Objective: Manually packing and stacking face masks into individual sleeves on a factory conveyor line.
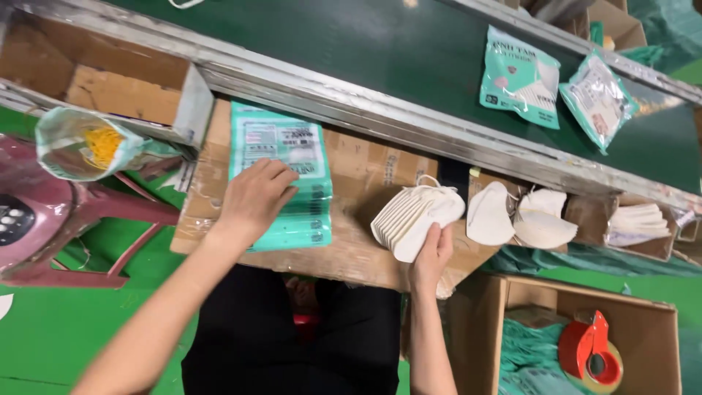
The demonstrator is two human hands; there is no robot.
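My left hand lies flat on a stack of teal printed pouches on a cardboard-covered work surface. Fingers of that hand rest on the top pouch. My right hand grips a fanned stack of white folded face masks from below, at the surface's front edge. More white masks lie just to the right in a small heap.
A dark green conveyor belt runs along the back with two filled teal pouches. A red tape dispenser sits in an open carton at lower right. A pink plastic stool and a bag of rubber bands stand at left.
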